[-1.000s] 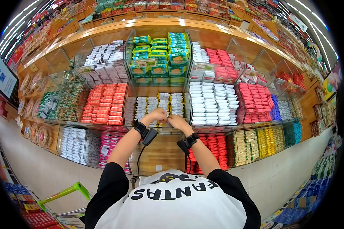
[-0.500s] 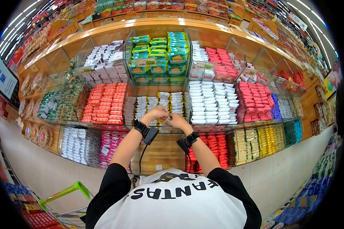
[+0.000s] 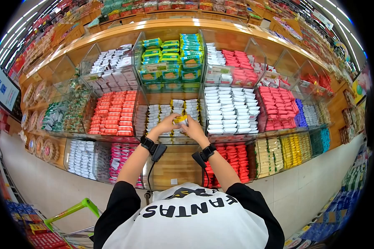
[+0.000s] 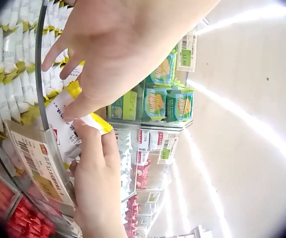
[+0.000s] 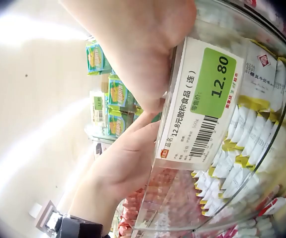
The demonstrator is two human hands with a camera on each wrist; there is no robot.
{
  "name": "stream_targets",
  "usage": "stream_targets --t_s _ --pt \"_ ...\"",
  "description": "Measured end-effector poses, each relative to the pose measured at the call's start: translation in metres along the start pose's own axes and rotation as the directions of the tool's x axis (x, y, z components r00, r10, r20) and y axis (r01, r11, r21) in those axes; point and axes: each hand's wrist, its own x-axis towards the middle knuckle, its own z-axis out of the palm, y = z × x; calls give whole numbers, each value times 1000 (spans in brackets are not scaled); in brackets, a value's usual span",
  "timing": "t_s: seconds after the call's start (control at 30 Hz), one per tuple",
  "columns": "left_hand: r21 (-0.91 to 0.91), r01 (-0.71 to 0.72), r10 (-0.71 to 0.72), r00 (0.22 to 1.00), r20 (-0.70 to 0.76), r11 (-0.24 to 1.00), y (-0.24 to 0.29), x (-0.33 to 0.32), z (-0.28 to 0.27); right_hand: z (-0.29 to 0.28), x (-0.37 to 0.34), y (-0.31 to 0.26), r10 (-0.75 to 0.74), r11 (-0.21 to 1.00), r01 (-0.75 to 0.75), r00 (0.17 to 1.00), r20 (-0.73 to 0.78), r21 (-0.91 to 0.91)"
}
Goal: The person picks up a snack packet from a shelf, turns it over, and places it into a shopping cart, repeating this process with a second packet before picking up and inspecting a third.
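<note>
A small white-and-yellow snack packet (image 3: pixel 181 120) is between my two hands, over the front edge of a bin of similar packets (image 3: pixel 164 112). My left hand (image 3: pixel 167 124) holds one side of it, fingers curled around. My right hand (image 3: pixel 193 127) pinches the other side with its thumb. In the left wrist view the packet (image 4: pixel 66 124) shows print on its face and a yellow crimped end, with the thumbs close together on it. A price label (image 5: pixel 202 104) on the bin's front covers the packet and fingertips in the right wrist view.
Clear-walled bins surround the hands: orange-red packets (image 3: pixel 114 114) at left, white packets (image 3: pixel 230 112) at right, green-and-yellow packs (image 3: pixel 170 62) behind. A bare wooden compartment (image 3: pixel 172 164) lies below the forearms. A green-handled shopping cart (image 3: pixel 70 211) stands at lower left.
My hands have moved slightly apart and turned, so the packet, mostly hidden between them before, now shows its white-and-yellow wrapper. The bins look the same.
</note>
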Motion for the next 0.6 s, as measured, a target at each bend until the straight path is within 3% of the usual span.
stream_targets --t_s 0.07,0.2,0.3,0.37,0.6 --pt "-147 22 -25 1000 -18 989 2 -1 2 -1 -1 0 -6 1000 6 1000 25 -3" --pt "-245 110 -117 993 -11 963 12 0 0 0 -1 0 -16 1000 16 1000 -15 -1" --pt "-328 164 -203 975 -89 930 12 2 5 5 1 7 -13 1000 14 999 -37 25" --pt "60 -119 129 970 -204 991 -8 7 12 6 2 8 -30 999 31 999 -41 24" --pt "128 -95 130 943 -307 987 -6 -1 16 -3 -2 -3 -82 996 82 997 -14 -35"
